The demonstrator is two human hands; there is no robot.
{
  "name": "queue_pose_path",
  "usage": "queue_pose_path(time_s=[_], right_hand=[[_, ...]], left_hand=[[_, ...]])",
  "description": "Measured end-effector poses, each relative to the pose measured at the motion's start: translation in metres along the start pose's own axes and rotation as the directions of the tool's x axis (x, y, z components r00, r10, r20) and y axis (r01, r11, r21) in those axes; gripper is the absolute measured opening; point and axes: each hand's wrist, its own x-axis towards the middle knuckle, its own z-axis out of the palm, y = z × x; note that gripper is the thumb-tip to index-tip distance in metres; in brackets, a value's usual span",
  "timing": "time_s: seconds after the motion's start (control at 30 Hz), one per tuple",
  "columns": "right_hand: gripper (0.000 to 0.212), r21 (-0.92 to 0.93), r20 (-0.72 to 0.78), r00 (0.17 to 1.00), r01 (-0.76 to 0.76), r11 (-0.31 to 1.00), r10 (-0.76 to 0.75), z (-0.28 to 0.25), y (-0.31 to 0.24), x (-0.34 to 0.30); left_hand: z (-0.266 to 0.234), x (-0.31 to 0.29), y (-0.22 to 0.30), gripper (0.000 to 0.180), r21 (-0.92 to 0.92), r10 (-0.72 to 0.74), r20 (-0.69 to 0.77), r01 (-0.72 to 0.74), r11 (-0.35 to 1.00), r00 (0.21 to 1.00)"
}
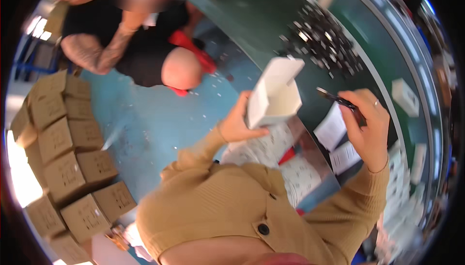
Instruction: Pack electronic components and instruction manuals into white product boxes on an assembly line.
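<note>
My left hand [236, 123] grips a white cardboard box [275, 101] by its lower side, thumb along the bottom edge. The box is tilted, its lid flap standing up, and the visible part of its inside is bare white. To the right of it, my right hand [368, 124] pinches a short black cable [343, 101] whose metal plug points left toward the box. Part of the cable is hidden in my fingers. Below the cable lie a white leaflet [331, 127] and a second printed sheet [345, 157], near the green table's edge.
A heap of small black pieces with pale ends [327, 42] lies on the green table [252, 18]. White boxes [405, 98] stand along its right side, with more stacked [396, 182] nearer me. Brown cartons [65, 178] are piled at left. Another person [131, 37] sits at far left.
</note>
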Motion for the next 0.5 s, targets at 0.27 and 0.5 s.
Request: queue_pose_path(time_s=[0.27, 0.5], right_hand=[[0.049, -0.314, 0.244, 0.964, 0.179, 0.932, -0.103, -0.011, -0.036, -0.041], [0.093, 0.064, -0.264, 0.931, -0.242, 0.968, 0.251, 0.008, -0.035, -0.140]], left_hand=[[0.044, 0.014, 0.032, 0.093, 0.009, 0.103, 0.256, -0.109, 0.994, 0.961], [0.146, 0.010, 0.091, 0.097, -0.148, -0.056, 0.121, 0.073, 0.986, 0.991]])
